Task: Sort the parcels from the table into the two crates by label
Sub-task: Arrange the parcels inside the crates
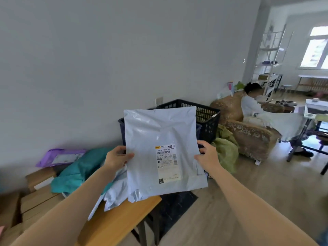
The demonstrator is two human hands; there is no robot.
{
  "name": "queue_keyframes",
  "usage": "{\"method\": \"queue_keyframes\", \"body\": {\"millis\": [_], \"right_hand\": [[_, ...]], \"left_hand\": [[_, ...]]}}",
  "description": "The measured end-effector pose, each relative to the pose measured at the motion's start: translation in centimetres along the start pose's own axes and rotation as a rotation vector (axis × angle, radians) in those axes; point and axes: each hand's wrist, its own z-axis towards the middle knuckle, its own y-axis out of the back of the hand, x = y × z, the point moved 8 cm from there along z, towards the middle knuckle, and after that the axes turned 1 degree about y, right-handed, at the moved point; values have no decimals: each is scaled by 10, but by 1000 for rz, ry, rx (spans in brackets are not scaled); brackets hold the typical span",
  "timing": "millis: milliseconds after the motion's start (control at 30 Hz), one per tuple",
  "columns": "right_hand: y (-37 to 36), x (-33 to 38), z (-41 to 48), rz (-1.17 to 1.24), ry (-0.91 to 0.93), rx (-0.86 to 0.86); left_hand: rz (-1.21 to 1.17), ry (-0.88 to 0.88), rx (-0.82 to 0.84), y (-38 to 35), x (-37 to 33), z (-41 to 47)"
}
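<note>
I hold a pale grey plastic mailer parcel [156, 139] upright in front of me, its white shipping label [167, 163] facing me. My left hand [118, 157] grips its left edge and my right hand [206, 154] grips its right edge. Behind it stands a black slatted crate [207, 115], and a dark blue crate [121, 126] shows just at the parcel's left edge, mostly hidden. On the wooden table [117, 222] below lie more parcels: a grey mailer [113, 196], a teal bag [81, 169], a purple mailer [60, 157] and cardboard boxes [39, 199].
A green bag [225, 150] lies on the floor beside the black crate. A person sits in a patterned armchair [248, 134] to the right. A dark mat [174, 206] lies under the table's end. Wood floor stretches right toward a black-legged table [317, 110].
</note>
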Motion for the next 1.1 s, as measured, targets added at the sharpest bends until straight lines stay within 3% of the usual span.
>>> {"method": "queue_keyframes", "body": {"millis": [567, 800, 1100], "right_hand": [[164, -97, 191, -70, -4, -35], [190, -117, 284, -153, 14, -76], [177, -111, 441, -222, 70, 14]], "left_hand": [[21, 40, 15, -255, -49, 99], [36, 11, 57, -331, -65, 175], [-114, 51, -19, -390, -81, 306]]}}
